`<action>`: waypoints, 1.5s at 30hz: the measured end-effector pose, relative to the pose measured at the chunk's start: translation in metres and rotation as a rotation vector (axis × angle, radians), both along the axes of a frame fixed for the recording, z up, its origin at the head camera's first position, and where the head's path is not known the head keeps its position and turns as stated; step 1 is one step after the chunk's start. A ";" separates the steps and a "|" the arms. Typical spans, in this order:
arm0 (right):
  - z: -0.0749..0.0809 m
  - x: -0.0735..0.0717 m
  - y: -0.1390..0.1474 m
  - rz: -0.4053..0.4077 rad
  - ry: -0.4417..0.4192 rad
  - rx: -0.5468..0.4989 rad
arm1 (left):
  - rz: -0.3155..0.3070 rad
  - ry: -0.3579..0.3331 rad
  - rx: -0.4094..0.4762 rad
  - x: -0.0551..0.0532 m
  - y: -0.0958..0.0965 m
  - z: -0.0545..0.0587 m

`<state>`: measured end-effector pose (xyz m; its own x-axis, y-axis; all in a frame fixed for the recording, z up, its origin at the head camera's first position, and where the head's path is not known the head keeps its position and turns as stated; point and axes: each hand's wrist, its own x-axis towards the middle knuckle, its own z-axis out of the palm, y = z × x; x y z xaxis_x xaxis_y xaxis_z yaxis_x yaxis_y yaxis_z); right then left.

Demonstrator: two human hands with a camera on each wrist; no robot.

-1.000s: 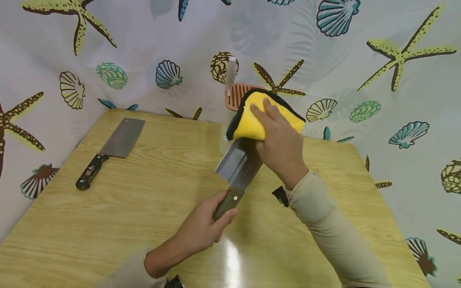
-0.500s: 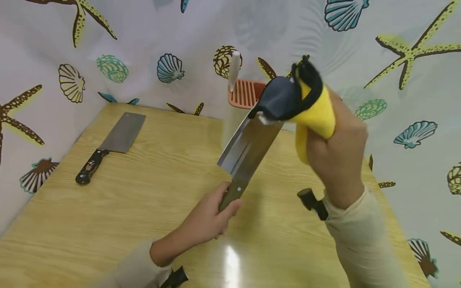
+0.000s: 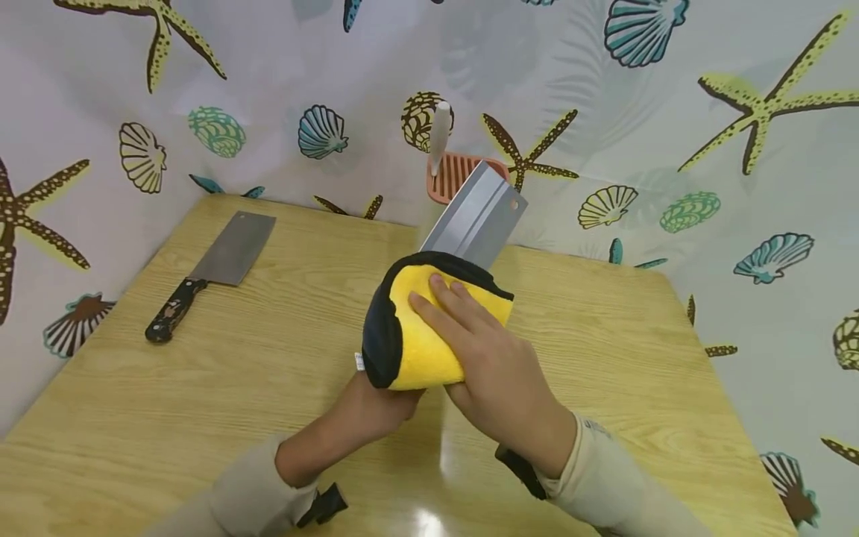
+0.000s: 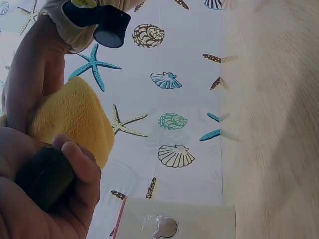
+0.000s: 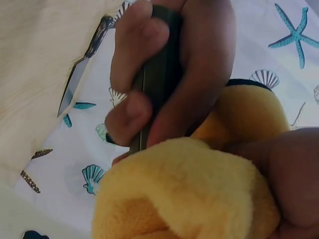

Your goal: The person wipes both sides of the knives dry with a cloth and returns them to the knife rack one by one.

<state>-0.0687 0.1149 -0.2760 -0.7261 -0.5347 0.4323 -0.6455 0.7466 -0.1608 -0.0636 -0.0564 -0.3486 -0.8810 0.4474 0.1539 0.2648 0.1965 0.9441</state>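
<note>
My left hand point(image 3: 372, 410) grips the dark green handle point(image 5: 162, 55) of a cleaver point(image 3: 479, 216), whose blade points up and away over the table. A yellow cloth point(image 3: 429, 321) with a black border is folded over the lower blade, hiding the handle in the head view. My right hand point(image 3: 499, 365) holds this cloth, fingers spread on top and thumb underneath. In the left wrist view the handle's butt end point(image 4: 46, 177) shows inside the curled left fingers, with the cloth just beyond.
A second cleaver point(image 3: 235, 250) with a black handle lies at the table's back left. Behind the held blade stands a pale knife holder point(image 4: 199, 221) with an orange slotted top point(image 3: 452, 175) and a white-handled tool point(image 3: 439, 134) in it. A shell-patterned curtain point(image 3: 376, 67) borders the table point(image 3: 282, 321).
My right hand has lifted the cloth off the blade's far end, swung right, then come back down onto the blade near the handle. The left hand has stayed on the handle.
</note>
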 end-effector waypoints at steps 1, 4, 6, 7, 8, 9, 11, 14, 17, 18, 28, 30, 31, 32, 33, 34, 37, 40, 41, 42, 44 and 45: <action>0.001 -0.002 0.000 -0.012 -0.001 -0.006 | 0.035 0.051 -0.011 0.000 0.002 0.000; 0.005 -0.010 0.001 -0.065 -0.009 -0.015 | 0.121 0.149 -0.058 -0.002 0.009 -0.001; 0.007 -0.015 0.001 -0.103 -0.016 -0.017 | 0.143 0.160 -0.094 -0.002 0.012 -0.002; 0.009 -0.018 0.002 -0.122 -0.022 -0.017 | 0.144 0.152 -0.112 -0.002 0.013 -0.002; 0.010 -0.020 0.003 -0.141 -0.026 -0.016 | 0.142 0.144 -0.120 -0.002 0.014 -0.002; 0.012 -0.023 0.004 -0.159 -0.033 -0.016 | 0.138 0.143 -0.125 -0.001 0.015 -0.002; 0.014 -0.029 0.007 -0.191 -0.045 -0.017 | 0.140 0.146 -0.123 0.000 0.016 -0.002; 0.018 -0.038 0.012 -0.243 -0.066 -0.019 | 0.131 0.141 -0.105 0.002 0.016 -0.002; 0.021 -0.050 0.019 -0.291 -0.090 -0.024 | 0.105 0.097 -0.080 0.005 0.017 -0.002; 0.021 -0.054 0.021 -0.307 -0.102 -0.024 | 0.096 0.085 -0.076 0.006 0.017 -0.003; 0.032 -0.105 0.073 -0.415 -0.207 -0.076 | 0.020 0.023 -0.074 0.006 0.016 -0.008; 0.034 -0.119 0.092 -0.423 -0.271 -0.100 | -0.009 -0.017 -0.076 0.005 0.013 -0.009; 0.033 -0.125 0.101 -0.429 -0.309 -0.111 | -0.022 -0.033 -0.075 0.005 0.012 -0.009; 0.032 -0.130 0.110 -0.436 -0.343 -0.114 | -0.032 -0.046 -0.074 0.004 0.010 -0.009; 0.029 -0.136 0.119 -0.442 -0.368 -0.119 | -0.043 -0.053 -0.069 0.003 0.008 -0.009; 0.025 -0.140 0.127 -0.456 -0.382 -0.120 | -0.052 -0.053 -0.061 0.002 0.006 -0.008; 0.007 -0.152 0.150 -0.502 -0.362 -0.080 | -0.054 -0.030 -0.036 -0.002 0.002 -0.003; -0.023 -0.161 0.171 -0.533 -0.282 -0.004 | -0.017 0.026 -0.021 -0.006 -0.002 0.005; -0.035 -0.163 0.177 -0.528 -0.264 0.035 | 0.001 0.042 -0.019 -0.007 -0.003 0.007; -0.048 -0.164 0.183 -0.515 -0.255 0.080 | 0.018 0.059 -0.018 -0.008 -0.004 0.009; -0.073 -0.163 0.192 -0.451 -0.291 0.175 | 0.047 0.093 -0.019 -0.009 -0.006 0.012; -0.084 -0.161 0.195 -0.402 -0.334 0.230 | 0.057 0.103 -0.020 -0.010 -0.006 0.013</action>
